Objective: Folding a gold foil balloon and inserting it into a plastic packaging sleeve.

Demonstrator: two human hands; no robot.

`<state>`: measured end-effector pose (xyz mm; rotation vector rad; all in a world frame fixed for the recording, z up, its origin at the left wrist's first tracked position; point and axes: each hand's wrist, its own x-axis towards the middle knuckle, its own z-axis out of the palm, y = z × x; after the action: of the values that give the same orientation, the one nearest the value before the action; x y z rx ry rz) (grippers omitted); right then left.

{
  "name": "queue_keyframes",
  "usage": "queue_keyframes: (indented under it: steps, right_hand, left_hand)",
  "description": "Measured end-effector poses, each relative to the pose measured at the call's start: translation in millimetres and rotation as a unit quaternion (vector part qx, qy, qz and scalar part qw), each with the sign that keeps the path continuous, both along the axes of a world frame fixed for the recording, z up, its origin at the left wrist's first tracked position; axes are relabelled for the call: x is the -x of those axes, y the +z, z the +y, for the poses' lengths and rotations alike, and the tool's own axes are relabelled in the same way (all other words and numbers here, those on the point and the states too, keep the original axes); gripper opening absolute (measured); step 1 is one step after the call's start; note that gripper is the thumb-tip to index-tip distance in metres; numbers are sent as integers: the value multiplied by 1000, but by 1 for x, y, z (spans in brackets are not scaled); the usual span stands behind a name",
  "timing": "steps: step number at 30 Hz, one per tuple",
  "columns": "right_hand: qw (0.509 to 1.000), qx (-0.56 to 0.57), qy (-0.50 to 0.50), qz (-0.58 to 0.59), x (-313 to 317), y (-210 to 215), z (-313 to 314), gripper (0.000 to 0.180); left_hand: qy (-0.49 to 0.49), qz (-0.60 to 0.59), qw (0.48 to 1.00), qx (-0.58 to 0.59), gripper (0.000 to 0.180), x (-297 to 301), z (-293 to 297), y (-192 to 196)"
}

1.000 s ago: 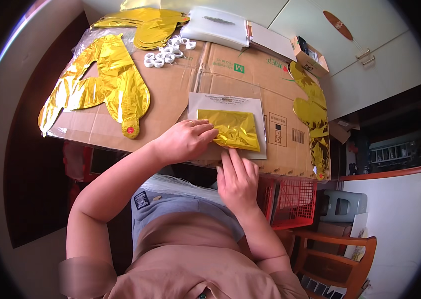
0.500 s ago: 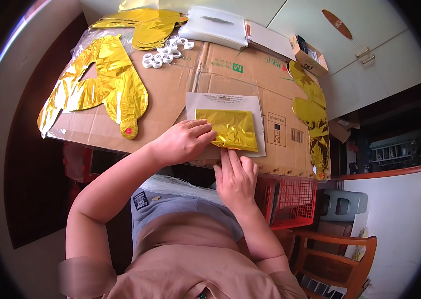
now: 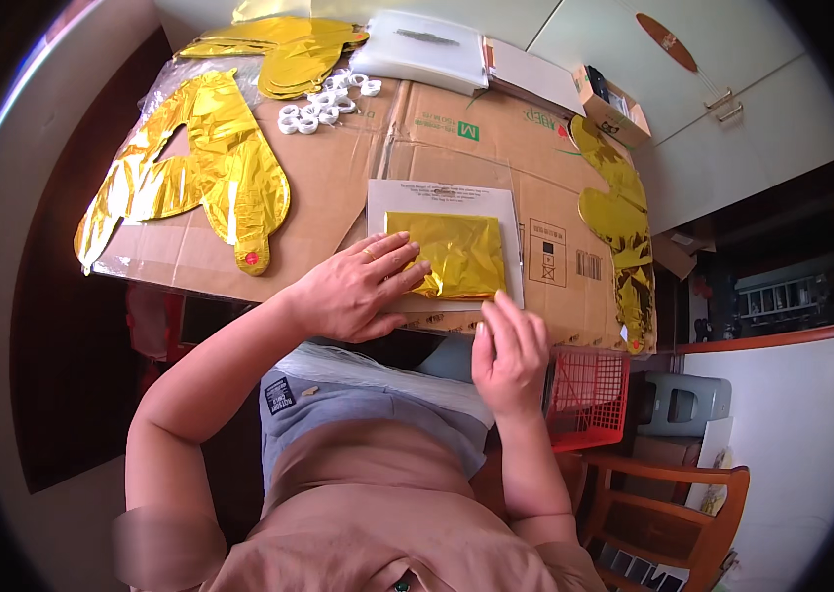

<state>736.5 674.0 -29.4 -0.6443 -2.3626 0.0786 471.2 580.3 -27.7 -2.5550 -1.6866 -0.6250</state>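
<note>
A gold foil balloon [image 3: 461,252], folded into a flat rectangle, lies on a white printed sheet [image 3: 496,202] at the table's near edge. My left hand [image 3: 353,291] rests on the foil's left side, its fingers stretched out and slightly apart; a ring shows on one finger. At the foil's near right corner is my right hand [image 3: 514,355], fingers bent and thumb held apart from them, with nothing visible in its grasp. Its fingertips are at the corner; whether they touch the foil I cannot tell.
Cardboard [image 3: 328,178] covers the table. An unfolded gold letter-shaped balloon [image 3: 229,168] lies left, another gold balloon [image 3: 609,202] right. White ribbon rolls [image 3: 308,118], stacked gold balloons [image 3: 303,64] and a pile of clear bags [image 3: 422,54] sit at the back. A red crate [image 3: 590,395] stands below.
My right hand has moved right, from the middle of the foil's near edge to its near right corner. My left hand has shifted slightly, staying on the foil with its fingers more spread.
</note>
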Motion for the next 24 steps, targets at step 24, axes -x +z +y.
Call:
queue_keyframes:
  steps: [24]
  right_hand:
    - [996,23,51,-76,3,3,47,38]
  left_hand:
    - [136,-114,984,17,70,-6,-26,5]
